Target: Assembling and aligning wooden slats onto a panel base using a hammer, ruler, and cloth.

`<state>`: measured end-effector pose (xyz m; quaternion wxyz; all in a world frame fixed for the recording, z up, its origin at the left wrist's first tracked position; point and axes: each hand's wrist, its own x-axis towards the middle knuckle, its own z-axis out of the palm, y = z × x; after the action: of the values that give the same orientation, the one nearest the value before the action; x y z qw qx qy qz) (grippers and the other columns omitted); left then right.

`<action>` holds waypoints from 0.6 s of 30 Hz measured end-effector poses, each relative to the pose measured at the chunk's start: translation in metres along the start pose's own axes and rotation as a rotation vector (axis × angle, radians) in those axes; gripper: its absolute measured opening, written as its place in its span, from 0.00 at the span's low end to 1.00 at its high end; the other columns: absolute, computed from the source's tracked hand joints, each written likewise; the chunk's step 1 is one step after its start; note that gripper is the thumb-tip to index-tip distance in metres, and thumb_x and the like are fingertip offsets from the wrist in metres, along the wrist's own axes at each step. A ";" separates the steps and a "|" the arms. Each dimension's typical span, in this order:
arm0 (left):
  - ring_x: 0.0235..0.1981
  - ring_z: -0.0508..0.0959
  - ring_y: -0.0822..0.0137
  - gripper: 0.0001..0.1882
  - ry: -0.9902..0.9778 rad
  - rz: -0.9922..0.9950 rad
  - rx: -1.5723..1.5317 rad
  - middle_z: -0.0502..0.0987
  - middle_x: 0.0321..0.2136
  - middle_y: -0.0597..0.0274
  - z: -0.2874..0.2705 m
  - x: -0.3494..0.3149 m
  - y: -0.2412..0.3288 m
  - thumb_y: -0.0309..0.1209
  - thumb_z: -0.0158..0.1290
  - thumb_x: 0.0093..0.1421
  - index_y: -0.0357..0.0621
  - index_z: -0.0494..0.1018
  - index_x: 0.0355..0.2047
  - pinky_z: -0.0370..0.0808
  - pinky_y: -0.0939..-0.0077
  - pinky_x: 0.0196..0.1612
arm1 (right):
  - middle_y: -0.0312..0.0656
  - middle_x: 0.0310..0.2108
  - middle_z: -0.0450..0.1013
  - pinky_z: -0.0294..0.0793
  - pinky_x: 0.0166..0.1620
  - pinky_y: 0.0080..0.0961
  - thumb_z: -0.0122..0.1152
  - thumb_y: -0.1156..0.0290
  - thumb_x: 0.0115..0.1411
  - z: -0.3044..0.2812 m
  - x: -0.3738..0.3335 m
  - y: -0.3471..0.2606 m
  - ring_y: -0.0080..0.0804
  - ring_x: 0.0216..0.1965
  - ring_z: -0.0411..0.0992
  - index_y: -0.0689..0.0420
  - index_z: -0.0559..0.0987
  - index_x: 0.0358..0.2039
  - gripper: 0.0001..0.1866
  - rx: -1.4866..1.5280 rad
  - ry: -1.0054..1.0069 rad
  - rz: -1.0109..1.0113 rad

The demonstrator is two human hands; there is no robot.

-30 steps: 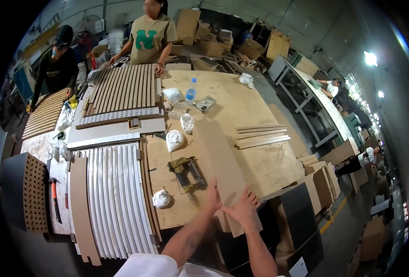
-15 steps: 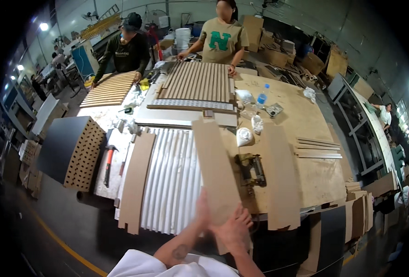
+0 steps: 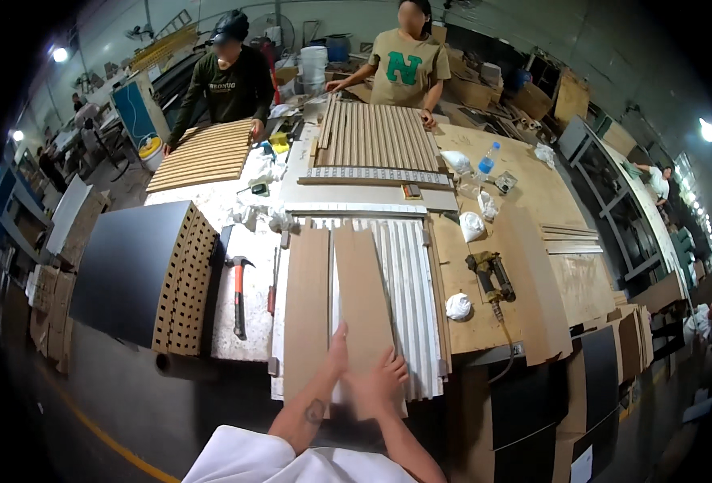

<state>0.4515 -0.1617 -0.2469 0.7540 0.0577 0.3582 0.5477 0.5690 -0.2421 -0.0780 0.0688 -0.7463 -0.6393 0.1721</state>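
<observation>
In front of me, a person in a white top holds a long, flat, tan wood-like board over a bed of long, white, ridged strips on the worktable. The bare left hand is closed on the board's left edge; the bare right hand is clamped round its right edge, fingers curled over the top. Both grip the near end, close to the body. The board slants, its far end almost meeting a second flat tan board at the left of the strips. From here I cannot tell whether its underside touches the ridges.

To handle it well, I'd keep the two hands level, swing the near end until the long edges run parallel, and lower it gently, fingertips clear of the underside. A red-and-black claw hammer lies to the left, safely apart.
</observation>
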 end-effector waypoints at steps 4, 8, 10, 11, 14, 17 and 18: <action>0.52 0.72 0.55 0.43 0.244 -0.367 0.701 0.71 0.51 0.46 0.048 -0.050 0.037 0.66 0.41 0.61 0.39 0.60 0.60 0.72 0.52 0.52 | 0.61 0.53 0.57 0.52 0.57 0.51 0.69 0.51 0.42 0.057 0.007 0.017 0.56 0.53 0.57 0.63 0.54 0.64 0.54 -0.029 0.083 0.127; 0.36 0.78 0.51 0.23 0.226 0.080 1.196 0.78 0.31 0.43 -0.009 -0.072 0.037 0.44 0.48 0.65 0.35 0.70 0.48 0.73 0.58 0.41 | 0.61 0.56 0.56 0.53 0.57 0.52 0.66 0.63 0.46 0.112 0.006 0.033 0.57 0.56 0.56 0.63 0.54 0.64 0.47 -0.165 0.326 0.041; 0.34 0.78 0.53 0.20 0.131 0.130 1.211 0.77 0.30 0.44 -0.016 -0.107 0.054 0.43 0.48 0.65 0.35 0.75 0.37 0.73 0.61 0.39 | 0.61 0.57 0.55 0.54 0.57 0.52 0.67 0.61 0.46 0.077 -0.005 0.007 0.58 0.58 0.54 0.63 0.53 0.65 0.49 -0.020 0.213 0.078; 0.34 0.79 0.59 0.23 0.103 0.091 1.152 0.78 0.32 0.48 -0.042 -0.116 0.051 0.46 0.48 0.65 0.33 0.74 0.40 0.76 0.67 0.39 | 0.61 0.57 0.54 0.54 0.57 0.52 0.68 0.59 0.45 0.066 -0.005 -0.003 0.58 0.58 0.54 0.63 0.51 0.65 0.51 0.012 0.145 0.099; 0.35 0.81 0.64 0.26 -0.015 0.001 1.182 0.79 0.35 0.52 -0.042 -0.136 0.048 0.47 0.48 0.66 0.30 0.73 0.43 0.78 0.73 0.39 | 0.60 0.58 0.54 0.53 0.58 0.53 0.70 0.55 0.43 0.075 -0.008 0.011 0.58 0.58 0.54 0.62 0.50 0.66 0.55 0.019 0.128 0.181; 0.36 0.81 0.64 0.25 -0.017 0.002 1.151 0.80 0.36 0.52 -0.033 -0.165 0.058 0.46 0.48 0.67 0.30 0.73 0.44 0.78 0.72 0.41 | 0.60 0.59 0.55 0.56 0.59 0.51 0.72 0.49 0.42 0.064 -0.011 0.002 0.56 0.59 0.56 0.62 0.52 0.65 0.58 -0.007 0.096 0.206; 0.37 0.81 0.64 0.26 0.020 0.025 1.032 0.80 0.37 0.52 -0.030 -0.175 0.061 0.46 0.48 0.67 0.30 0.73 0.45 0.78 0.72 0.41 | 0.59 0.59 0.57 0.58 0.61 0.48 0.73 0.45 0.41 0.057 -0.015 -0.002 0.54 0.60 0.58 0.63 0.54 0.64 0.58 -0.024 0.030 0.217</action>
<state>0.3602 -0.2982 -0.1563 0.6174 0.4213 0.5881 0.3090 0.5457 -0.2627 -0.1276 0.0505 -0.8144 -0.5557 0.1596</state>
